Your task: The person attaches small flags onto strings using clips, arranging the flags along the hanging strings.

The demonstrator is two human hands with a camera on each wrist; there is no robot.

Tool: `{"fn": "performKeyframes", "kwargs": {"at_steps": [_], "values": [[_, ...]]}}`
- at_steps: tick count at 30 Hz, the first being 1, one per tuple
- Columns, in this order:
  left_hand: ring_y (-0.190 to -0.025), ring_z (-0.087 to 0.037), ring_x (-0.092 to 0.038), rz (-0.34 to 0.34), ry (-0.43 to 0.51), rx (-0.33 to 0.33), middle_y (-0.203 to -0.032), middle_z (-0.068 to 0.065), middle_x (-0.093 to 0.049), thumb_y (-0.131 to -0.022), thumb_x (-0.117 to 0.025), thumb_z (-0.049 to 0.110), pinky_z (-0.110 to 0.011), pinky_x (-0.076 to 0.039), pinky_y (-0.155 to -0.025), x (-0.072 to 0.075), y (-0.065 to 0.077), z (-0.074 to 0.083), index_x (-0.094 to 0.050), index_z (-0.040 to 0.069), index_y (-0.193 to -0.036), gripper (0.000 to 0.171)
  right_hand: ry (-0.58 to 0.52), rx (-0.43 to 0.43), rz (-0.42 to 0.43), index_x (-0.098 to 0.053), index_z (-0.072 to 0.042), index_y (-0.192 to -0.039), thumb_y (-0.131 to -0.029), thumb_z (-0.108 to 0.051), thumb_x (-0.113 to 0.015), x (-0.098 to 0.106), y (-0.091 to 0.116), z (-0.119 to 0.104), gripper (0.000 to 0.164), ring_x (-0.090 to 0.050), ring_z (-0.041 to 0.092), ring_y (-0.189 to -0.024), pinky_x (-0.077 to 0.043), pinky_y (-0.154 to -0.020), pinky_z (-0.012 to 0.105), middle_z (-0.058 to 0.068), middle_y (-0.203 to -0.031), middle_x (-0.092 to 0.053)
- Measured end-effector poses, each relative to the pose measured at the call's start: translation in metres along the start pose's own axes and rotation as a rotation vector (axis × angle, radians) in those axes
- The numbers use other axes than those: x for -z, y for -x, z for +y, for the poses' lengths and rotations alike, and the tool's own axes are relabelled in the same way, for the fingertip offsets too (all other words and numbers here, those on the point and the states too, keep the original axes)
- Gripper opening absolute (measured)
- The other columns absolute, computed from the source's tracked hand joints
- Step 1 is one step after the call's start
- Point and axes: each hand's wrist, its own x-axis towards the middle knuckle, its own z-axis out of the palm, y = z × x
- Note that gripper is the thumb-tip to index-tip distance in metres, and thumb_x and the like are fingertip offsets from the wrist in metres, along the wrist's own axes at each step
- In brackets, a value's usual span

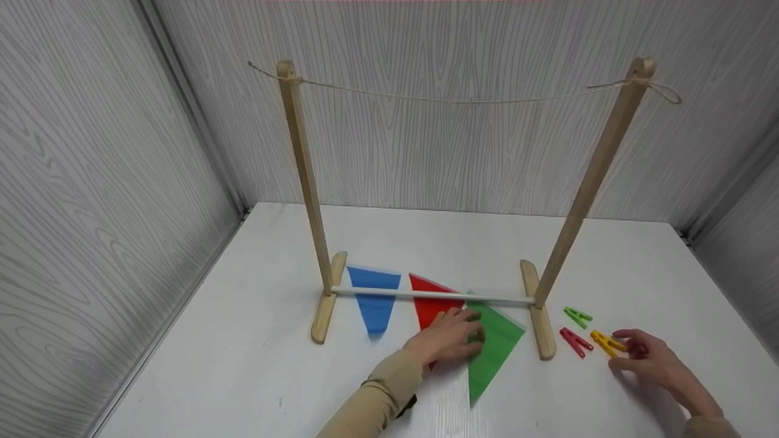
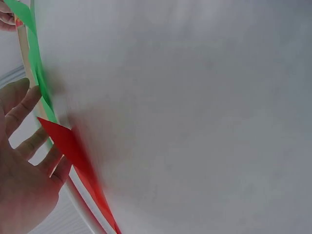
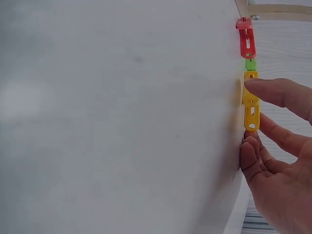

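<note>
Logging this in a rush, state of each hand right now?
Left hand: open, over the red flag and green flag.
Right hand: at the yellow clothespin; can't tell if it's gripped.

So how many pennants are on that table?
3: blue pennant on the left; red pennant in the middle, partly covered by the left hand; green pennant on the right. More could hide beneath.
</note>
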Motion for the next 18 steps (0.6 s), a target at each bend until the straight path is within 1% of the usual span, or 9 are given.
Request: {"fn": "performKeyframes", "kwargs": {"at_steps": [2,5,9,10,14,18], "values": [[-0.15,-0.019,-0.032,0.009,-0.014,-0.002,-0.16,0.008,-0.04,-0.1,-0.059,0.031,-0.046,-0.026,-0.126,-0.001,0.0002,-0.0005,-0.065,0.03,-0.124,0.025,-0.001,0.001,-0.002,-0.042,0.008,-0.142,-0.089,-0.028,-0.076,0.0001,0.0,0.0002,0.072,-0.045,0.021,-0.092,-0.04,-0.068,0.027,0.011,-0.103,-0.052],[-0.143,-0.018,-0.038,0.029,-0.04,-0.021,-0.153,0.006,-0.049,-0.099,-0.062,0.029,-0.042,-0.032,-0.124,-0.0021,-0.0009,-0.001,-0.063,0.026,-0.124,0.025,0.005,-0.001,-0.003,-0.042,0.007,-0.141,-0.088,-0.028,-0.077,0.0003,-0.0001,0.0004,0.072,-0.045,0.022,-0.093,-0.04,-0.069,0.027,0.012,-0.105,-0.052],[-0.137,-0.016,-0.042,0.036,-0.06,-0.035,-0.142,0.006,-0.055,-0.098,-0.064,0.027,-0.039,-0.035,-0.122,-0.0019,-0.003,-0.0008,-0.059,0.024,-0.131,0.034,0.011,-0.003,-0.004,-0.043,0.007,-0.141,-0.088,-0.028,-0.077,0.0005,-0.0005,0.0002,0.072,-0.045,0.023,-0.095,-0.04,-0.07,0.027,0.012,-0.106,-0.052],[-0.137,-0.016,-0.042,0.033,-0.063,-0.035,-0.142,0.006,-0.055,-0.098,-0.063,0.026,-0.039,-0.034,-0.122,-0.0016,-0.0034,-0.0005,-0.057,0.024,-0.134,0.037,0.014,-0.003,-0.003,-0.043,0.007,-0.141,-0.088,-0.028,-0.077,0.0005,-0.0006,0.0002,0.072,-0.045,0.023,-0.095,-0.04,-0.07,0.027,0.012,-0.107,-0.052],[-0.147,-0.017,-0.034,0.005,-0.047,-0.005,-0.153,0.007,-0.047,-0.098,-0.063,0.025,-0.042,-0.028,-0.126,-0.0007,-0.0035,0.0007,-0.05,0.026,-0.146,0.05,0.013,0.002,-0.001,-0.043,0.007,-0.141,-0.088,-0.027,-0.077,0.0005,-0.0009,0.0003,0.071,-0.045,0.023,-0.094,-0.04,-0.069,0.027,0.012,-0.106,-0.052],[-0.153,-0.018,-0.028,-0.002,-0.031,0.019,-0.159,0.007,-0.04,-0.097,-0.064,0.024,-0.042,-0.024,-0.128,-0.0008,-0.0041,0.0008,-0.042,0.028,-0.153,0.06,0.015,0.0,0.004,-0.043,0.008,-0.141,-0.088,-0.026,-0.076,-0.0002,-0.0014,0.0007,0.071,-0.045,0.023,-0.094,-0.04,-0.069,0.027,0.012,-0.106,-0.052]]}}
